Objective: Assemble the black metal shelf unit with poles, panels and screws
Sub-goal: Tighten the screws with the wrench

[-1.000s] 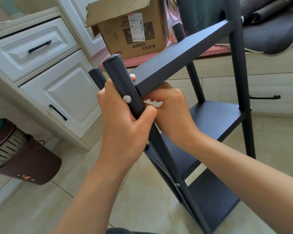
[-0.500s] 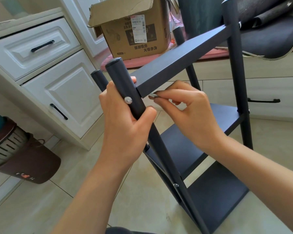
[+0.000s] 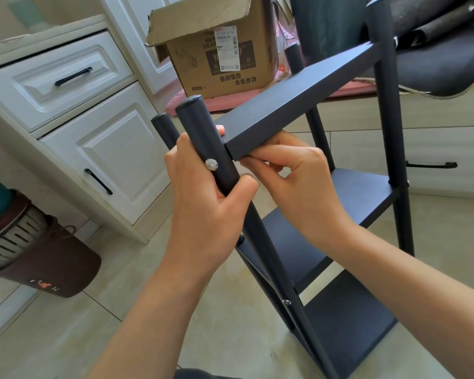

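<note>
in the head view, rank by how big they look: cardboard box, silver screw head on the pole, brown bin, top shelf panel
Largest to smallest:
1. top shelf panel and cardboard box, too alike to rank
2. brown bin, partly cut off
3. silver screw head

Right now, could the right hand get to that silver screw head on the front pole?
Probably yes. The right hand is at the top panel's corner, close beside the screw head, which faces outward uncovered. The left hand grips the pole around it, but its thumb and fingers leave the head bare.
</note>
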`<state>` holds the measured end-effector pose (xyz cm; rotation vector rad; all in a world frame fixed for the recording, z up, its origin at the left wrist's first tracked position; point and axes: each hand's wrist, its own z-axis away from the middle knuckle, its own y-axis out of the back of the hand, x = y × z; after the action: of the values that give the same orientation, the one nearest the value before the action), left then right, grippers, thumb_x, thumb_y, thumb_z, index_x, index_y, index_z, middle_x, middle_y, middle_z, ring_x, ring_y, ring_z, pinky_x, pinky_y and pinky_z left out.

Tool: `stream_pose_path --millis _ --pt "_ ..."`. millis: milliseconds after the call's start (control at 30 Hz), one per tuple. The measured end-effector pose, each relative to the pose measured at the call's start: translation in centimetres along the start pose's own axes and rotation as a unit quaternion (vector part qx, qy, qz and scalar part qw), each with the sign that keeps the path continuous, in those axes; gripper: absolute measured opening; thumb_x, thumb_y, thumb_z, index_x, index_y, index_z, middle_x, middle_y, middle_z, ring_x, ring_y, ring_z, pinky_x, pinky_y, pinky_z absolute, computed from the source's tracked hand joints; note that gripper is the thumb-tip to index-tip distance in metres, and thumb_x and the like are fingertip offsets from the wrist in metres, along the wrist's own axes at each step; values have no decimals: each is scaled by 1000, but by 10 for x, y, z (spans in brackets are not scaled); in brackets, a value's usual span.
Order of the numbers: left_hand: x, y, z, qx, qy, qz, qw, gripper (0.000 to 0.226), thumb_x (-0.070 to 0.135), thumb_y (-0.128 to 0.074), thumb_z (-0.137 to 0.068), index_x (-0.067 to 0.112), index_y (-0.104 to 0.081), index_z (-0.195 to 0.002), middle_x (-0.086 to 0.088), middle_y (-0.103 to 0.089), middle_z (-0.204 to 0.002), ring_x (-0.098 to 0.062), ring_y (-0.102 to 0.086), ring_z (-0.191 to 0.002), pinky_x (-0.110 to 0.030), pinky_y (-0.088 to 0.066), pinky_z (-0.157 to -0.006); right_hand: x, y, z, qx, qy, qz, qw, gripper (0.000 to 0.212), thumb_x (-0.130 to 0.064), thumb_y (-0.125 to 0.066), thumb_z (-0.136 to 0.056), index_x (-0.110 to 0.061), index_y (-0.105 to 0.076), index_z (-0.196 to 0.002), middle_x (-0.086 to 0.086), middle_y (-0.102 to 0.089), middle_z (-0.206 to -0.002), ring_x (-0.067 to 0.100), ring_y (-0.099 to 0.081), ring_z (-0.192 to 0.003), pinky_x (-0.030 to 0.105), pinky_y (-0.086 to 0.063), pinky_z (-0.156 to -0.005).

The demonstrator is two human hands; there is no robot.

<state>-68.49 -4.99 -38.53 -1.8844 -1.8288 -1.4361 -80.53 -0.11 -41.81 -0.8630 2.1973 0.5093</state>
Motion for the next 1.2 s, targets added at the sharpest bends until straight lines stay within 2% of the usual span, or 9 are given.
stream_pose_path --millis 67,167,367,533,700,800,933,1067,1200 --pt "1 -1 0 0 0 1 1000 42 31 -64 -80 46 -40 -111 13 -38 -111 -30 -52 -118 -43 -55 -92 1 -2 1 -4 -7 -4 1000 17 -6 -68 -91 -8 -76 -105 4 -73 -103 18 -64 -98 33 -52 -82" --pt "1 -1 -1 0 -2 9 1000 42 30 -64 -80 43 -41 -113 13 -39 -111 -31 -52 -118 -43 -55 -93 2 -5 1 -21 -12 -11 1000 14 -5 -70 -89 -7 -78 -101 0 -72 -95 10 -61 -87 22 -48 -78" --pt "-1 -1 -1 -7 -11 10 1000 43 27 -64 -81 46 -40 -112 37 -37 -97 -34 -50 -121 -44 -53 -95 8 -13 -2 -17 -21 -15 1000 15 -3 -71 -87 -8 -79 -98 -6 -70 -92 9 -56 -87 18 -44 -79" --pt "0 -3 -1 0 -16 19 1000 46 30 -65 -79 48 -40 -113 27 -37 -106 -28 -52 -122 -42 -54 -94 7 -23 -2 3 3 -51 999 18 3 -62 -80 -1 -78 -88 -3 -65 -85 32 -64 -87 47 -54 -77" --pt "-2 -3 0 4 -32 4 999 45 28 -64 -81 50 -39 -110 42 -34 -96 -27 -50 -119 -44 -53 -93 15 -18 4 18 -3 -1 1000 18 -2 -71 -84 -10 -79 -98 -16 -64 -84 19 -64 -85 34 -53 -75" --pt "-5 -2 0 5 -37 -6 999 43 26 -64 -83 50 -39 -109 45 -34 -93 -26 -48 -118 -45 -53 -92 17 -11 10 24 -27 -1 999 17 -8 -72 -87 -11 -78 -102 -8 -70 -87 18 -66 -84 35 -54 -78" --pt "-6 -1 0 5 -29 -4 1000 43 28 -63 -82 50 -40 -110 45 -34 -94 -25 -47 -116 -46 -52 -93 17 7 18 17 -24 31 999 16 -11 -70 -89 -13 -77 -103 -20 -68 -85 16 -68 -84 35 -55 -81" --pt "-7 1 0 -3 -20 -8 1000 45 26 -60 -81 54 -38 -108 44 -33 -97 -27 -47 -114 -49 -50 -96 12 40 23 -7 -21 72 997 16 -15 -63 -93 -10 -74 -104 -6 -74 -85 19 -68 -85 38 -54 -81" --pt "-4 1 2 -6 -9 -10 1000 41 25 -58 -80 49 -40 -108 37 -35 -102 -23 -45 -113 -54 -43 -101 0 85 16 -31 -31 114 993 14 -17 -52 -100 -10 -65 -99 -7 -71 -74 19 -68 -71 34 -52 -74"
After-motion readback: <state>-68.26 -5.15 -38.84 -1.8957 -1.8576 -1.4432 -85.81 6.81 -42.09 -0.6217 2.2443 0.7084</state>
